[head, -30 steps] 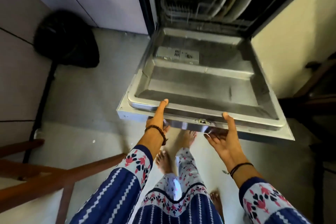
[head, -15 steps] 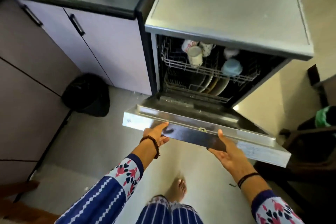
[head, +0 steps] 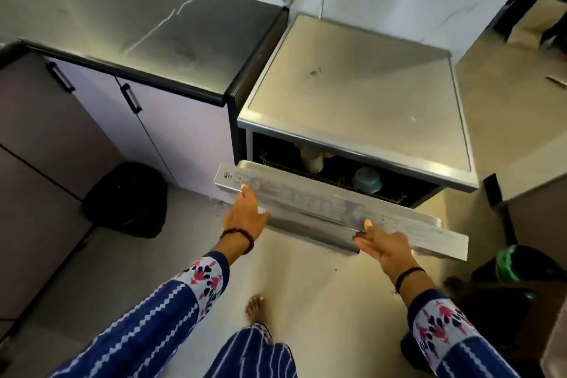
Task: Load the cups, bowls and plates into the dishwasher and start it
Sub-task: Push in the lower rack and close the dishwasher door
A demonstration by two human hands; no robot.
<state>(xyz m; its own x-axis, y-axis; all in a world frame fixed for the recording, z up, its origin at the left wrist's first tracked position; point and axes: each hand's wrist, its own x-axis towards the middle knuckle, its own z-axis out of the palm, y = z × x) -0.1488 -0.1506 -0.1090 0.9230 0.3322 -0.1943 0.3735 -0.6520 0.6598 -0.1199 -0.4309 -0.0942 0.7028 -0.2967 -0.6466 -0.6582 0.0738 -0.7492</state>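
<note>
Head view: I look down on both hands at a dishwasher door (head: 331,209) that stands nearly shut, with a narrow gap just above the fingertips.
Writing: a small round logo (head: 227,175) sits on the door's top strip, just left of the left fingertips. The print along that strip is too blurred for me to read.
Inside: through the gap beyond the fingers I see a white cup (head: 311,159) and a blue bowl (head: 366,179), base up. The rest is dark.
Dishwasher (head: 352,95): steel-grey with a flat top, set against a dark counter (head: 138,34).
Left hand (head: 245,218): fingers straight and close together, flat against the door's front, tips at its top edge.
Right hand (head: 385,247): palm up, fingers straight and together under the door's front, thumb resting on the top edge.
Floor: a black bin (head: 125,199) stands well left of the left fingers.
</note>
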